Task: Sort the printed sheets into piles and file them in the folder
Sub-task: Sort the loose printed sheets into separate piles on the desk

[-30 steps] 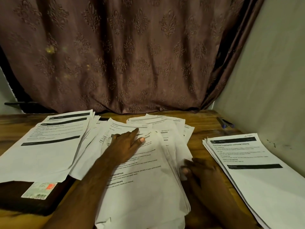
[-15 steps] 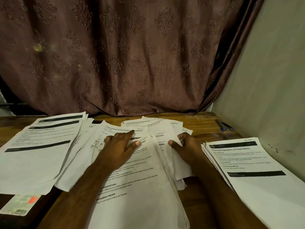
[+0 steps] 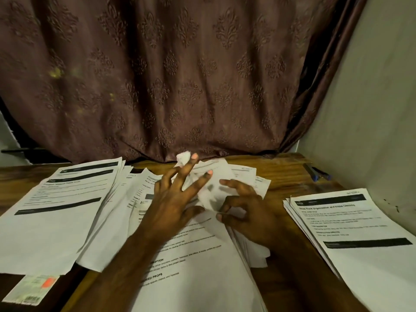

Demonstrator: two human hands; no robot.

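Observation:
Three lots of printed sheets lie on the wooden table [image 3: 281, 170]: a left pile [image 3: 56, 212], a loose fanned middle pile [image 3: 193, 271] and a right pile [image 3: 360, 233]. My left hand [image 3: 173, 201] hovers over the middle pile, its straight, spread fingers against a sheet [image 3: 211, 192] that curls up off the pile. My right hand [image 3: 245, 212] pinches that sheet's lower right edge between thumb and curled fingers. A dark folder [image 3: 60, 287] with a barcode label shows at the lower left, mostly hidden under the left pile.
Blue pens [image 3: 317, 173] lie at the table's back right. A brown patterned curtain [image 3: 180, 75] hangs right behind the table and a pale wall [image 3: 371, 109] closes the right side. Bare wood shows between the middle and right piles.
My left hand rose from lying flat on the middle pile, its fingers now spread. My right hand moved in from the pile's right edge and took hold of a sheet, which now curls upward.

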